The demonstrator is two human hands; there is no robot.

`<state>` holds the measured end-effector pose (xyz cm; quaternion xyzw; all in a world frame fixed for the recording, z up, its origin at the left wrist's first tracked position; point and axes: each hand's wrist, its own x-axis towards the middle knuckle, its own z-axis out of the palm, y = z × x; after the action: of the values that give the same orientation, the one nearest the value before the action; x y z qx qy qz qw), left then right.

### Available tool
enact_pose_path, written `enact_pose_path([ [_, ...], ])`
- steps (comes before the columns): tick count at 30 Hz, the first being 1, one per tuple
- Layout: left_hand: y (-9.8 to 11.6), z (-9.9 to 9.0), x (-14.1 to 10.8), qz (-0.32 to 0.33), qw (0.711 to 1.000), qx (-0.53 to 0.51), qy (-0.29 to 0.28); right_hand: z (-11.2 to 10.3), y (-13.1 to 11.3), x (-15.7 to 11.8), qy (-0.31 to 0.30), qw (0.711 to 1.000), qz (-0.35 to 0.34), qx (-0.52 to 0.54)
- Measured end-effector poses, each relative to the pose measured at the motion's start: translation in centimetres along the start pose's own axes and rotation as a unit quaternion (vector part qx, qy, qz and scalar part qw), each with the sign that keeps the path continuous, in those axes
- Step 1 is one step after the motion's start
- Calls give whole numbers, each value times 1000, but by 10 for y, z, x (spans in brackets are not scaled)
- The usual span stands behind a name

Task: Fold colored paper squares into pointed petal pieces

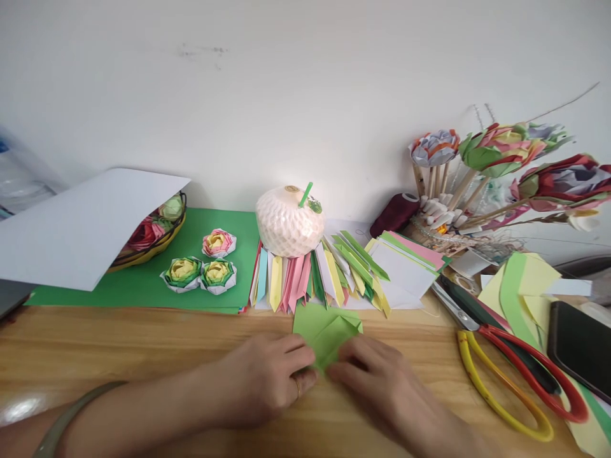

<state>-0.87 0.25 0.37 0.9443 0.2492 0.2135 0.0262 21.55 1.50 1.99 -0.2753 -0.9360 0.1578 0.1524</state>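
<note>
A light green sheet of paper (319, 327) lies on the wooden table in front of me, with a folded flap on its upper right. My left hand (272, 375) is closed at the paper's left edge, its fingers curled and a ring on one finger. On the other side, my right hand (377, 372) pinches the paper's lower right edge, slightly blurred. Just beyond the sheet lie several folded paper strips (300, 280) in green, yellow, pink and white. Behind these strips sits a white textured round container (289, 222) with a green straw-like stick.
Red-and-yellow-handled scissors (477, 327), a black phone (580, 343) and paper scraps (520, 286) lie right. Behind them are paper flowers on sticks (501, 149) and a dark thread spool (394, 215). Left, folded paper flowers (218, 275) rest on green sheets (138, 289), near a basket (174, 238).
</note>
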Motion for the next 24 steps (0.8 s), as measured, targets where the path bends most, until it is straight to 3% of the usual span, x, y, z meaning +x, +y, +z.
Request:
enact_pose_path([
  [2, -1, 2, 0, 4, 999, 25, 25, -6, 0, -1, -16, 998, -54, -13],
  [4, -2, 4, 1, 1, 997, 64, 47, -8, -4, -2, -39, 997, -67, 0],
  [7, -4, 7, 1, -14, 992, 103, 69, -8, -12, 2, -89, 995, -25, 29],
  [11, -4, 7, 2, -14, 995, 72, 69, -11, -19, 6, -127, 990, 41, 44],
  [13, -4, 6, 3, -25, 996, 57, 65, -11, -17, 6, -102, 991, 52, 68],
  [16, -3, 4, 4, -43, 996, 49, 60, -5, -10, 2, 9, 989, 98, 107],
  [19, -5, 5, 4, -11, 996, 53, 71, 3, -2, -2, 99, 977, 170, 83],
  [24, -7, 8, -2, 48, 994, 80, 59, 12, -1, 1, 96, 972, 209, 48],
])
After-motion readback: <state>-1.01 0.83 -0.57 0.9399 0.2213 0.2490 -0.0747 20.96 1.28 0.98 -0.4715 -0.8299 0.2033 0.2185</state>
